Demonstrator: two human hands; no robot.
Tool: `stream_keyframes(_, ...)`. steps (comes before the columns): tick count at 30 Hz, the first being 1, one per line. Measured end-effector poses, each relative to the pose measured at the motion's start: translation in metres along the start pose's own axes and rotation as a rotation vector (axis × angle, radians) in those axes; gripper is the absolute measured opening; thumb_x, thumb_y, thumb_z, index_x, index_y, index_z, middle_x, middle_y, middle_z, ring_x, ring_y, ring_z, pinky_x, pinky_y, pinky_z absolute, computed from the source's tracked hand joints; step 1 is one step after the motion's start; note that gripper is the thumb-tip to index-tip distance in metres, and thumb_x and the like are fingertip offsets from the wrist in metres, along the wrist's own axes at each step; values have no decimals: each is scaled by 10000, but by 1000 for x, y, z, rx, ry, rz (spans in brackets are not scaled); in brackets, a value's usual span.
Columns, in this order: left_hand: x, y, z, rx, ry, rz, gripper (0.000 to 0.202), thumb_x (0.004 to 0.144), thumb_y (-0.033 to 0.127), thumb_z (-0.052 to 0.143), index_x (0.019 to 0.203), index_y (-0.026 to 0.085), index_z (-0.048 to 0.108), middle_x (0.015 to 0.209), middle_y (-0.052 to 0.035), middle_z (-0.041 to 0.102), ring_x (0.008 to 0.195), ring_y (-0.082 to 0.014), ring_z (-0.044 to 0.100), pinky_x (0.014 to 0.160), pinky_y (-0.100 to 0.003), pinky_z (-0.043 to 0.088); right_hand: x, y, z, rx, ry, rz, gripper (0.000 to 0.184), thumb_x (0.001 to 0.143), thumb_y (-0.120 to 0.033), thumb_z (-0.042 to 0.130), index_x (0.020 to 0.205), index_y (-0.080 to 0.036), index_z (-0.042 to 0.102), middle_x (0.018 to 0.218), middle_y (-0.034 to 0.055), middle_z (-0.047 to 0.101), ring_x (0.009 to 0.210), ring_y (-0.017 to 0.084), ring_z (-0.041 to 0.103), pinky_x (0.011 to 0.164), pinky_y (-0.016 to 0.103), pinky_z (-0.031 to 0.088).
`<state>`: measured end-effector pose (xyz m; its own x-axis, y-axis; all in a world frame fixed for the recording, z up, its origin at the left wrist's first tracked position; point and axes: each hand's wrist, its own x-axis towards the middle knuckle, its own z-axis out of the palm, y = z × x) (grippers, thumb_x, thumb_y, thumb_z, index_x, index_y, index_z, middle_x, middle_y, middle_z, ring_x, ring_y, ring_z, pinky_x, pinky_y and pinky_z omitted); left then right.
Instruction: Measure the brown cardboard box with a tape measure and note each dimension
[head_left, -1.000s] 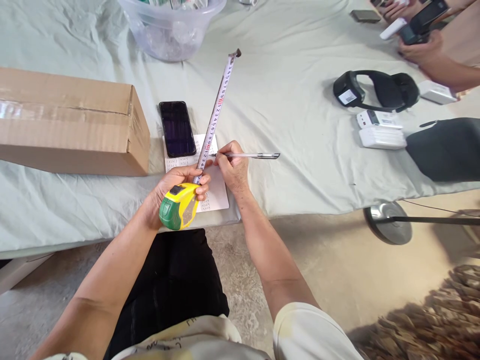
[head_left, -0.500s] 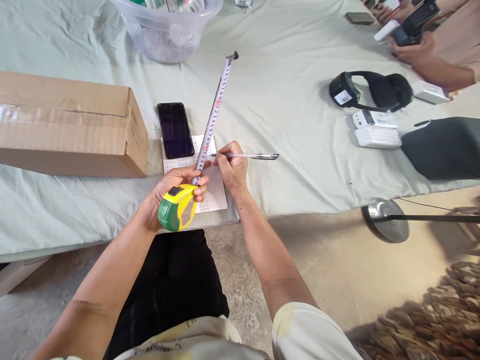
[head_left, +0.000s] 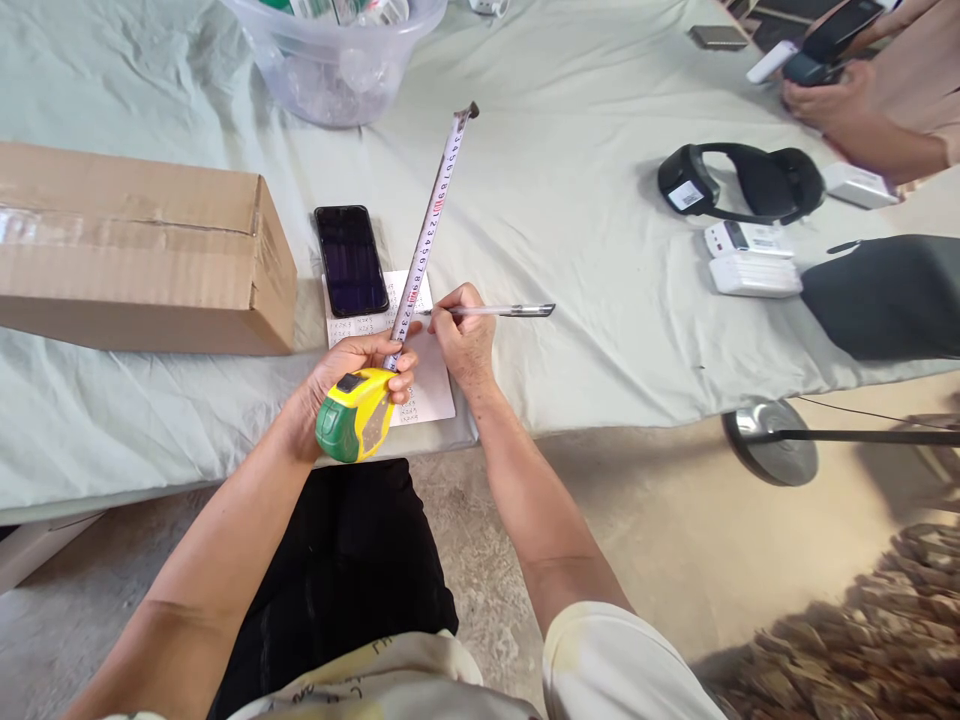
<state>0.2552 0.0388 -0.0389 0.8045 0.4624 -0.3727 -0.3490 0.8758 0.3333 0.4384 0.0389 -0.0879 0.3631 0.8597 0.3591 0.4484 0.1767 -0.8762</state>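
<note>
My left hand (head_left: 352, 362) is wrapped round a yellow and green tape measure (head_left: 356, 415), its white blade drawn out away from me and across the paper. Between the fingers of my right hand (head_left: 466, 340) is a clear pen (head_left: 517, 311), its tip at the upper right part of a white sheet of paper (head_left: 431, 385). Rows of handwritten figures cover part of the sheet. A black smartphone (head_left: 351, 260) lies over the sheet's upper left corner. The blade hides some of the writing, and my left fingers cover more.
A taped cardboard box (head_left: 135, 250) stands at left, a clear plastic tub (head_left: 337, 70) behind. To the right lie a black headset (head_left: 742, 185), white boxes (head_left: 754, 272) and a dark case (head_left: 885, 300). Another person's hand (head_left: 832, 100) holds a black device at far right.
The pen's rear end has shifted slightly left and down in my right hand. My left hand and the tape measure stay nearly still. At far right, another person's second hand has left the corner.
</note>
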Motion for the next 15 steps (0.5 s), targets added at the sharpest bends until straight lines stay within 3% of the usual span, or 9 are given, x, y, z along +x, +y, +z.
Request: stream_keyframes(15,1,0,-1,4,-9,-5,175,904,108,547,1023,152,667,734,-11,544,542,-111,507,526,-234,457,0,0,0,-2,21,7,59,747,-229,502,696,-255,487,582,-67,533,527,132,501,559,280,403)
